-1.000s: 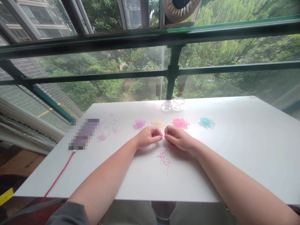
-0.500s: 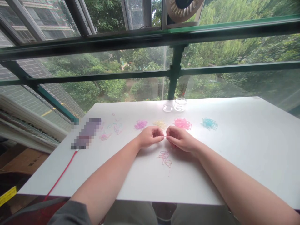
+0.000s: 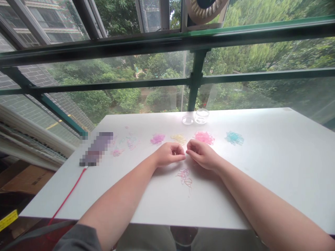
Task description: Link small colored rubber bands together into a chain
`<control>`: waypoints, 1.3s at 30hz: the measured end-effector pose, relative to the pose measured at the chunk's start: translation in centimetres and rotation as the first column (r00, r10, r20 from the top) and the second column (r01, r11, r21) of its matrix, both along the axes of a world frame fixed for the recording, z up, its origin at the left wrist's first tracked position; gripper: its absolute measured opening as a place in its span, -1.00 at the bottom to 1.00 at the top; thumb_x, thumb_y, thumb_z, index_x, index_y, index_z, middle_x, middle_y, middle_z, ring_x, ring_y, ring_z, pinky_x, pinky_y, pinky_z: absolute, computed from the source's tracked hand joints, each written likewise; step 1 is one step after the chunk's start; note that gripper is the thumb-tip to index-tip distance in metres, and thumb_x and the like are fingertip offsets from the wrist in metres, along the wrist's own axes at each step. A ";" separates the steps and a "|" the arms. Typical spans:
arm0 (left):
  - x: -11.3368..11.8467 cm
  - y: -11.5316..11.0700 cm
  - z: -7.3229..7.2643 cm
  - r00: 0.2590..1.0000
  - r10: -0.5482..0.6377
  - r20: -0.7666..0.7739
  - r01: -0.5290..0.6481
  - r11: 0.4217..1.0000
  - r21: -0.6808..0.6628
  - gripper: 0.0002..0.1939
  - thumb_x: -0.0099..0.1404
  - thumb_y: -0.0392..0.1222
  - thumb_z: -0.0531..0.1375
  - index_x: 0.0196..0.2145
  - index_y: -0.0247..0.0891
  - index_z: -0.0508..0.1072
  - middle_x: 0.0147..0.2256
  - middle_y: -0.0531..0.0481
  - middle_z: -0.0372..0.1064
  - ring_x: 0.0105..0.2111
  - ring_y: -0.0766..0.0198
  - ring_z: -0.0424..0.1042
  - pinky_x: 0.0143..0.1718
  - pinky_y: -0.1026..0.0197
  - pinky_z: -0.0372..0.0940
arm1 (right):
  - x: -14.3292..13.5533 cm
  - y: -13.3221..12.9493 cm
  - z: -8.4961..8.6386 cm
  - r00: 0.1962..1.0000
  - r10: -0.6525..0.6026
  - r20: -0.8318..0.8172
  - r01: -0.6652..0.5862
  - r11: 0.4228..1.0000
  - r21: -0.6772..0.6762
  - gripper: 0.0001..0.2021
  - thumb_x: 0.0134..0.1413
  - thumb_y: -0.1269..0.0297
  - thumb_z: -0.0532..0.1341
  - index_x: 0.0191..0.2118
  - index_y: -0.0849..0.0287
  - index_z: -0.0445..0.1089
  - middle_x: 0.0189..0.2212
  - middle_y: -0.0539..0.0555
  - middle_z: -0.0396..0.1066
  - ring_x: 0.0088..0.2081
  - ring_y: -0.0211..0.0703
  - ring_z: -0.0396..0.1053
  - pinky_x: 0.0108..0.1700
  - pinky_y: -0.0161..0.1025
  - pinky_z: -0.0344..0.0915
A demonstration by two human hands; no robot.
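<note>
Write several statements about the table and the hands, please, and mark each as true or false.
The left hand and right hand are curled, close together. True.
The pinkish tangle lies beyond both hands. False: the pinkish tangle lies on their near side.
The turquoise pile lies right of the pink pile. True.
The red cord is at the table's right. False: the red cord is at the left of the table.

Left hand (image 3: pixel 166 154), its grip indistinct
</note>
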State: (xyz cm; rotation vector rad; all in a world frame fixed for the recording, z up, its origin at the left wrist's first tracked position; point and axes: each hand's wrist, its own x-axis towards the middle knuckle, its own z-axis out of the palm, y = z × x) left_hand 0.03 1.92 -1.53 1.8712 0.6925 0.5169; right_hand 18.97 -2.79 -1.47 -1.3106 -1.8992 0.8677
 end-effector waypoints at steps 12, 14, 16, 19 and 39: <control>0.2 -0.3 -0.2 0.990 0.122 0.066 -0.130 0.982 0.134 -0.80 0.12 -0.11 0.21 -0.44 -0.33 0.40 -0.48 0.00 0.34 -0.50 0.40 0.25 -0.44 0.31 0.19 | -0.3 0.0 -0.1 0.995 -0.093 0.040 0.086 0.986 0.139 -0.91 0.03 0.34 0.10 -0.45 0.16 0.16 -0.60 -0.07 0.15 -0.55 -0.31 0.09 -0.49 -0.31 0.06; 0.2 -0.4 -0.2 0.984 0.170 0.060 -0.179 0.959 0.218 -0.81 0.13 -0.11 0.21 -0.44 -0.32 0.41 -0.46 -0.01 0.37 -0.47 0.39 0.26 -0.40 0.30 0.21 | -0.2 0.0 -0.1 0.996 -0.082 0.020 0.079 0.987 0.138 -0.91 0.02 0.33 0.11 -0.44 0.15 0.17 -0.61 -0.08 0.14 -0.57 -0.32 0.08 -0.51 -0.32 0.05; 0.3 -0.4 -0.2 0.982 0.182 0.055 -0.190 0.947 0.258 -0.81 0.13 -0.11 0.20 -0.45 -0.31 0.41 -0.44 -0.01 0.39 -0.46 0.38 0.27 -0.38 0.30 0.22 | -0.2 0.0 -0.2 0.997 -0.076 -0.002 0.075 0.987 0.143 -0.91 0.01 0.33 0.12 -0.45 0.15 0.17 -0.62 -0.08 0.13 -0.57 -0.32 0.08 -0.52 -0.32 0.04; 0.3 -0.5 -0.1 0.984 0.175 0.038 -0.179 0.945 0.275 -0.82 0.13 -0.12 0.21 -0.45 -0.31 0.42 -0.45 -0.02 0.40 -0.46 0.37 0.29 -0.37 0.29 0.22 | -0.1 0.1 -0.2 0.999 -0.039 -0.025 0.042 0.989 0.141 -0.92 0.00 0.35 0.12 -0.45 0.16 0.18 -0.62 -0.08 0.13 -0.58 -0.33 0.08 -0.53 -0.33 0.04; 0.3 0.2 -0.1 0.917 0.397 0.047 -0.382 0.838 0.389 -0.87 0.13 -0.16 0.18 -0.44 -0.29 0.44 -0.45 0.00 0.44 -0.44 0.33 0.34 -0.38 0.27 0.21 | -0.7 -0.8 0.8 0.991 0.131 0.012 -0.132 0.989 0.071 -0.94 -0.02 0.42 0.10 -0.47 0.16 0.21 -0.60 -0.07 0.17 -0.55 -0.33 0.10 -0.49 -0.34 0.07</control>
